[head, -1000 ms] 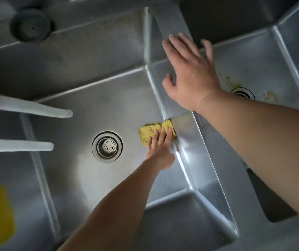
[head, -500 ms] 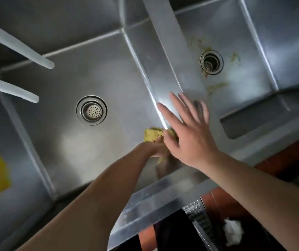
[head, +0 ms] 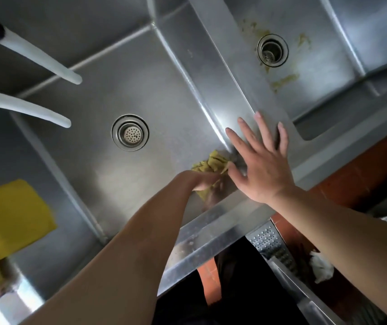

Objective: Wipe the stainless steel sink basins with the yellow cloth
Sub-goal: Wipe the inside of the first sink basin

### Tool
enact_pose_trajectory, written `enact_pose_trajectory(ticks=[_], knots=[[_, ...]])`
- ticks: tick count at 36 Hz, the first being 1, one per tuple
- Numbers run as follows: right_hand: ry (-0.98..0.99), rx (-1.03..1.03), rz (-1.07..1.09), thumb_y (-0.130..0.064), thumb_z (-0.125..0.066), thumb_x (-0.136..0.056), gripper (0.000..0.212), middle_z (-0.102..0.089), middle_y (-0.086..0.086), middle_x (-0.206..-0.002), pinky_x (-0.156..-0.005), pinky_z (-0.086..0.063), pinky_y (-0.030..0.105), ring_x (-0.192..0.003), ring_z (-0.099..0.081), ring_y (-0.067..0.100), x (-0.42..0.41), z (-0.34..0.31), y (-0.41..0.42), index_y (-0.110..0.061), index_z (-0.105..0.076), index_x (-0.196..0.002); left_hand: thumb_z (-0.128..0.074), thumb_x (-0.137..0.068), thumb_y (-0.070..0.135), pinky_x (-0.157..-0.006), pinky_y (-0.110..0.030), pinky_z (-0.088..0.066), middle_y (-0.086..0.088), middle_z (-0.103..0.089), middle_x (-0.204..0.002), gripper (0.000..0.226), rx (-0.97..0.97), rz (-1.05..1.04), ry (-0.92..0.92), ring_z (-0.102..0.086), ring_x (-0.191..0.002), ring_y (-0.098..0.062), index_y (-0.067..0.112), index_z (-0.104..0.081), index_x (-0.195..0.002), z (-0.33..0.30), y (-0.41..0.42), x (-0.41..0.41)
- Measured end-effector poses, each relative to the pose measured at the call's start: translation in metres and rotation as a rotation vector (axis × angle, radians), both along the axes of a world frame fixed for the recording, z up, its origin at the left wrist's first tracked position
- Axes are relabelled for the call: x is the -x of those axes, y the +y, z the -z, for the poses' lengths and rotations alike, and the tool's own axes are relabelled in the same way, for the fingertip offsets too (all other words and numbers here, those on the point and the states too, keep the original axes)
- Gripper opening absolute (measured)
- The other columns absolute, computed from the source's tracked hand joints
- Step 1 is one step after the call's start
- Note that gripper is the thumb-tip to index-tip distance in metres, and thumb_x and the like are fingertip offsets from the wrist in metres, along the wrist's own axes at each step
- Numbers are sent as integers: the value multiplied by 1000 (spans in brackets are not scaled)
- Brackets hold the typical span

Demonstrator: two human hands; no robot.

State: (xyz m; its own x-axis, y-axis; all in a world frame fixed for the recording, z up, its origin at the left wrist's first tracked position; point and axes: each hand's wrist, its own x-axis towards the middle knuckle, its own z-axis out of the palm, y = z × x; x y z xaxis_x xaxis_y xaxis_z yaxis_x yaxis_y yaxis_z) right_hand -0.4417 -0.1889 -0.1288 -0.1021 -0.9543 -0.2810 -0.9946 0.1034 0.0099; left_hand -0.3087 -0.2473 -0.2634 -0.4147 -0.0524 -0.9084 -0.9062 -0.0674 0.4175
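**Sink inspection: left basin, near right corner under wiping**

A crumpled yellow-green cloth [head: 211, 164] is pressed by the left hand [head: 202, 180] against the floor of the left stainless steel basin [head: 141, 90], at the corner where the floor meets the dividing wall and the near wall. The left hand is closed down over the cloth, its fingers largely hidden beneath the other hand; the exact grip cannot be determined. A blurred reflection of hand and cloth is seen on the near wall.

The right hand [head: 263, 165] is spread wide and flat, fingers splayed, palm down on the flat steel divider [head: 225, 57] between the two basins. Nothing is held in it.

The round perforated drain strainer [head: 130, 133] of the left basin is noted near the cloth but apart from it. The floor of the right stainless steel basin [head: 324, 73] is marked with yellowish-brown residue [head: 284, 81] around its open round drain [head: 272, 50].

Two white curved spouts [head: 40, 56] are seen projecting over the left basin from the left edge. A bright yellow rectangular sponge [head: 9, 216] is recorded on the far left, beyond the basin wall. A perforated metal panel [head: 270, 242] is visible below the sink's front rim.
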Motion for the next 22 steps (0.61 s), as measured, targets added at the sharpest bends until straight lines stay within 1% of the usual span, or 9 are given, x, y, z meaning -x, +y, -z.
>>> enact_pose_trajectory(ticks=[3, 5, 8, 10, 14, 17, 20, 21, 22], knots=[[12, -14, 6, -51, -40, -88, 68, -18, -4, -164, -117, -5, 63, -152, 5, 24, 0, -1, 0, -30, -29, -152, -23, -94, 70, -119, -48, -14, -6, -19, -162, 75, -5, 17, -55, -14, -150, -27, 26, -18, -156, -11, 3, -17], [6, -17, 11, -50, -42, -87, 68, -18, -4, -163, -117, -5, 63, -152, 4, 24, -1, -1, -1, -30, -30, -151, -24, -97, 66, -118, -46, -17, -5, -27, -159, 70, -12, 25, -69, -22, -148, -26, 24, -28, -153, -5, 6, -36], [-1, -13, 12, -50, -44, -86, 70, -18, -3, -164, -117, -5, 63, -152, 4, 25, -2, 0, -2, -29, -32, -151, -31, -91, 67, -114, -47, -30, -3, -53, -138, 54, -35, 14, -108, -46, -131, -27, 33, -56, -124, 12, 11, -69], [4, -4, 8, -51, -44, -85, 71, -16, -3, -164, -117, -4, 63, -152, 5, 25, 0, 1, -1, -29, -30, -152, -35, -92, 62, -111, -47, -35, -1, -59, -124, 42, -55, 10, -152, -53, -121, -26, 31, -62, -101, 11, 13, -85], [-6, 24, 14, -48, -45, -84, 71, -16, -2, -164, -117, -2, 62, -152, 3, 25, 0, 1, 0, -29, -31, -151, -41, -95, 53, -106, -36, -34, 4, -48, -119, 41, -15, -6, -234, -47, -121, -24, 26, -60, -120, -7, 16, -110], [-17, 30, 19, -46, -45, -84, 71, -16, -1, -164, -117, -2, 62, -153, 2, 24, 0, 0, 0, -29, -31, -151, -43, -79, 65, -97, -39, -45, -3, -60, -112, 48, -18, 46, -306, -56, -102, -22, 26, -66, -97, 10, 21, -127], [-23, 44, 31, -44, -48, -84, 71, -18, -1, -164, -117, -3, 62, -153, 0, 24, -1, 1, -1, -28, -33, -151, -32, -48, 103, -96, -41, -41, -1, -66, -106, 91, -31, 41, -345, -60, -99, -21, 31, -69, -91, 67, 28, -157], [-23, 44, 27, -44, -48, -83, 71, -18, -1, -163, -117, -4, 62, -153, -1, 24, -1, 1, -1, -27, -34, -150, -33, -48, 104, -98, -42, -39, 1, -64, -105, 91, -32, 25, -376, -58, -100, -21, 29, -66, -89, 65, 27, -162], [-24, 43, 23, -44, -48, -83, 70, -19, -1, -163, -117, -4, 62, -153, -1, 24, -1, 1, -2, -27, -35, -150, -39, -61, 96, -97, -40, -38, 4, -59, -104, 76, -30, -35, -407, -54, -100, -20, 27, -60, -85, 45, 25, -161]])
